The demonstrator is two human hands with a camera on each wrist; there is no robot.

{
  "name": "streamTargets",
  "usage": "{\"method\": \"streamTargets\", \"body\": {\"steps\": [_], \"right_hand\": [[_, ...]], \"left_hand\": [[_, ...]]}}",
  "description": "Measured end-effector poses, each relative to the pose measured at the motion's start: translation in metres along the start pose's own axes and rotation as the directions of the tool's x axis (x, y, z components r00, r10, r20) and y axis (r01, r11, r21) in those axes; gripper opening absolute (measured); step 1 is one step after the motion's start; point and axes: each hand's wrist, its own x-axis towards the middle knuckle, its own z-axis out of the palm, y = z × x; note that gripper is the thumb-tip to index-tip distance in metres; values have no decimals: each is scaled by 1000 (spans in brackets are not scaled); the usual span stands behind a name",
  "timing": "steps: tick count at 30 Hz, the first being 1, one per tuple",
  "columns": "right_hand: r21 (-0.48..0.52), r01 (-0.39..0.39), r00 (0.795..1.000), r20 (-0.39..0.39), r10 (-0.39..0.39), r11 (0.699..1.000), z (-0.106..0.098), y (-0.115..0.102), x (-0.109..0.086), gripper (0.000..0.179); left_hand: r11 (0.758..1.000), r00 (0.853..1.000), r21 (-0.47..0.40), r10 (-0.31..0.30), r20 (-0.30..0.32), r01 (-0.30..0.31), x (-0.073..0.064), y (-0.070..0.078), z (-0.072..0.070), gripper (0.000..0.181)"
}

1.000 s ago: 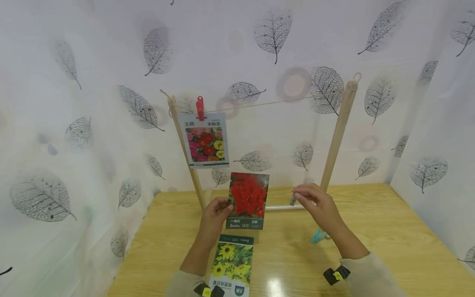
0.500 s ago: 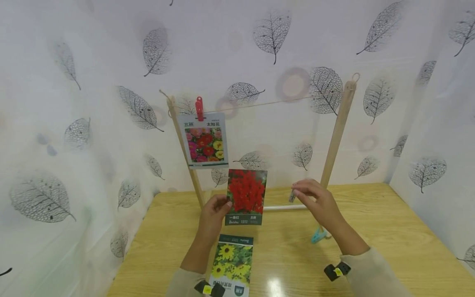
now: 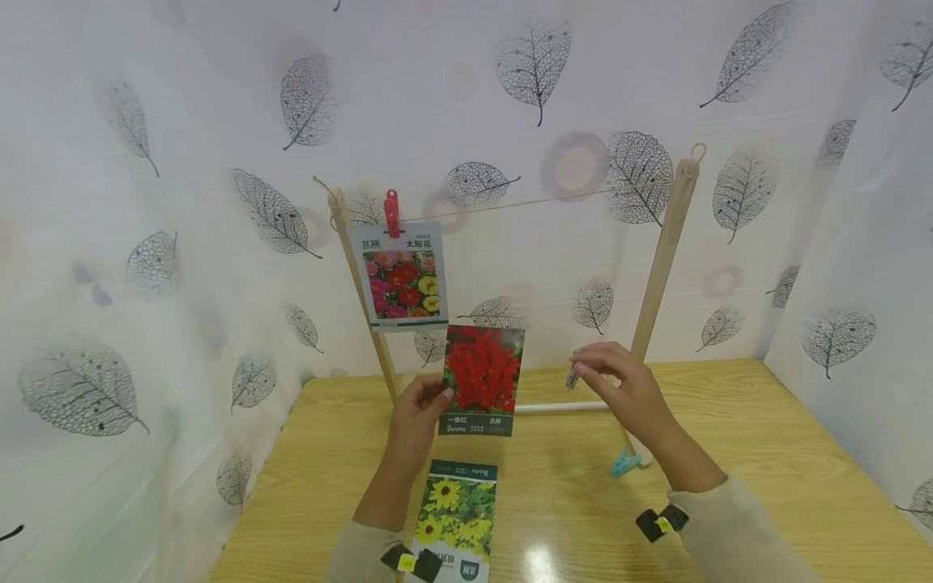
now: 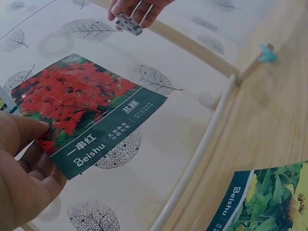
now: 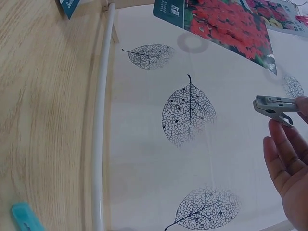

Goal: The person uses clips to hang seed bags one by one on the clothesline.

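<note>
My left hand (image 3: 415, 421) pinches the left edge of a seed packet with red flowers (image 3: 481, 376), which it holds up above the table. In the left wrist view the thumb lies on the packet's front. To the right, my right hand (image 3: 619, 385) holds a grey clothespin (image 5: 274, 106) between thumb and fingers, apart from the packet. A second seed packet (image 3: 402, 279), with mixed flowers, hangs from a string (image 3: 525, 203) by a red clothespin (image 3: 392, 214). On the table below lies a yellow-flower seed packet (image 3: 455, 510), partly hidden by the left wrist.
Wooden posts (image 3: 659, 267) at left and right carry the string, and a white rod (image 3: 561, 406) runs low between them. A blue clothespin (image 3: 624, 463) lies by the right post's foot on the wooden table (image 3: 765, 453). Leaf-patterned sheeting (image 3: 466, 81) surrounds the back and sides.
My left hand has raised the red-flower packet slightly. My right hand has also risen a little with the grey clothespin. The hanging packet stays in place.
</note>
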Motion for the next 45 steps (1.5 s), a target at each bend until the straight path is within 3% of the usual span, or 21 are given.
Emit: {"method": "streamTargets", "body": {"steps": [16, 32, 45], "right_hand": [[3, 26, 1000, 2, -26, 1000, -3, -8, 10, 27], [8, 111, 994, 12, -111, 994, -4, -9, 23, 29], [11, 138, 990, 5, -138, 990, -6, -19, 34, 27]], "left_hand": [[999, 999, 15, 34, -13, -33, 0, 5, 3, 22], [997, 997, 51, 58, -46, -56, 3, 7, 8, 21], [999, 998, -22, 49, -47, -50, 4, 6, 10, 22]]}}
